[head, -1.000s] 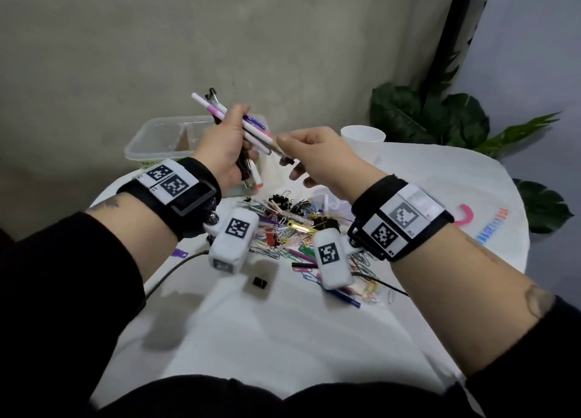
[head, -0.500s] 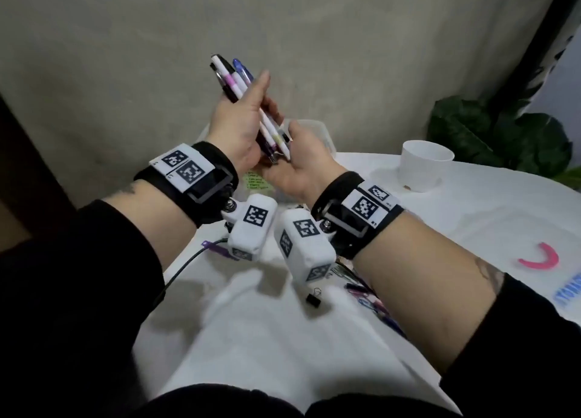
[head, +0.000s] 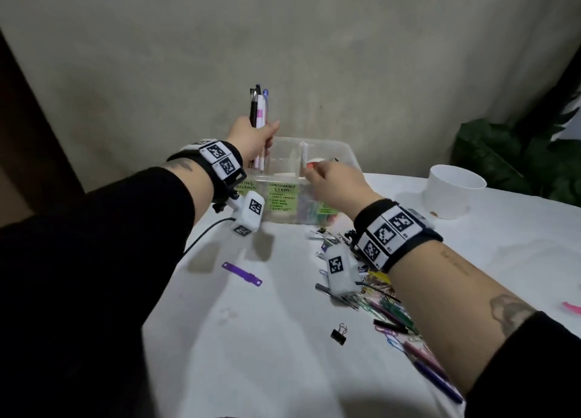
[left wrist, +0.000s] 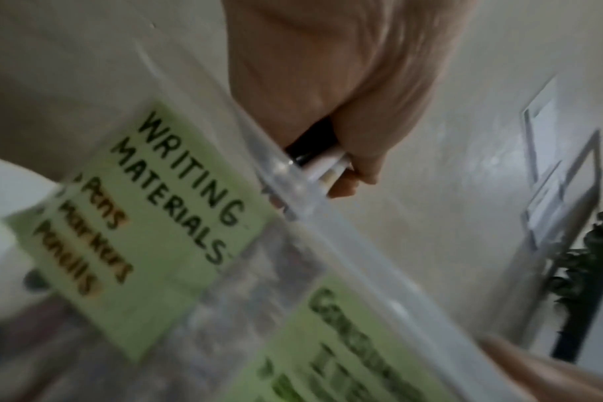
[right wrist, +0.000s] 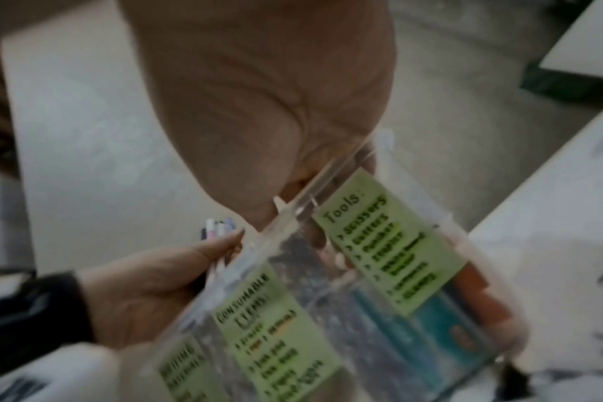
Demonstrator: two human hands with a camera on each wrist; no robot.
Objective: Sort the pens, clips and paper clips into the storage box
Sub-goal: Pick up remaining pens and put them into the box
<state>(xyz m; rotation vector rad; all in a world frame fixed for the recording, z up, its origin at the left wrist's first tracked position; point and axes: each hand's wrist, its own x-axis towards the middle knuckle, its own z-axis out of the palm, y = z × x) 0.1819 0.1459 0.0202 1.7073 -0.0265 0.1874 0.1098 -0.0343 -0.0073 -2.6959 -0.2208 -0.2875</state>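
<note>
We note a table [head: 251,370] under a white cloth. Landmark: the clear storage box [head: 349,156], standing at the far edge, green labels on its front wall. Right of the box, apart from it, a white cup [head: 452,194]. Just in front of the box and trailing toward us, a heap of paper clips, clips and pens [head: 386,307]. Left of that heap, a purple strip [head: 241,274]; nearer us, one black binder clip [head: 339,335] lying alone.

Below our left grip [head: 254,141] the storage box [head: 342,153] stands open-topped, its near wall just under the pens [head: 259,112]. Our right grip [head: 333,181] blocks the middle compartment; clips [head: 386,304] crowd the table [head: 267,339] behind it.
</note>
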